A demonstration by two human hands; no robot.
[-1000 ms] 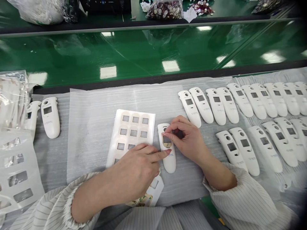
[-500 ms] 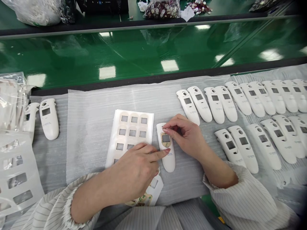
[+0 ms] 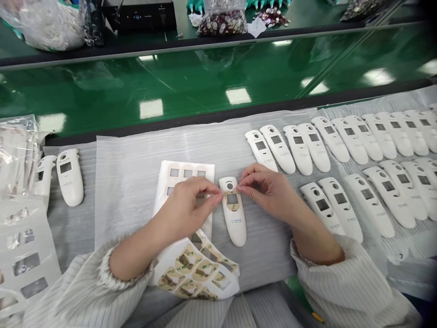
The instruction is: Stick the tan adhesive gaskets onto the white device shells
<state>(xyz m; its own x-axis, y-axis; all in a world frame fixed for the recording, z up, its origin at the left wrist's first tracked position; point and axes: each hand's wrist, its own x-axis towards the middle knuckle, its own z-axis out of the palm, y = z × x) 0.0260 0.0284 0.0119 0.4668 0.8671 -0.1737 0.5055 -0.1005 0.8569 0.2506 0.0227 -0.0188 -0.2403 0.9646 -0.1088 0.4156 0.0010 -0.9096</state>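
Note:
A white handheld device shell (image 3: 234, 218) lies on the foam sheet before me, a tan-edged window sticker (image 3: 232, 199) sitting on its display opening. My left hand (image 3: 189, 206) pinches the sticker's left edge with thumb and forefinger. My right hand (image 3: 267, 191) pinches its right edge, fingers curled. A white sticker sheet (image 3: 181, 175) with square cut-outs lies just left of the shell, partly under my left hand. A used backing sheet (image 3: 194, 272) with tan rings lies near my left forearm.
Two rows of several white shells (image 3: 348, 146) fill the right side. Two more shells (image 3: 68, 176) lie at far left beside clear bags (image 3: 17, 146) and spent sheets (image 3: 23, 255). A green conveyor belt (image 3: 205, 82) runs behind; bags of small parts (image 3: 221, 20) sit beyond.
My left hand lifted off the shell's lower part and moved up to the sticker's left edge. The used backing sheet near my forearm is now uncovered. The view shifted slightly.

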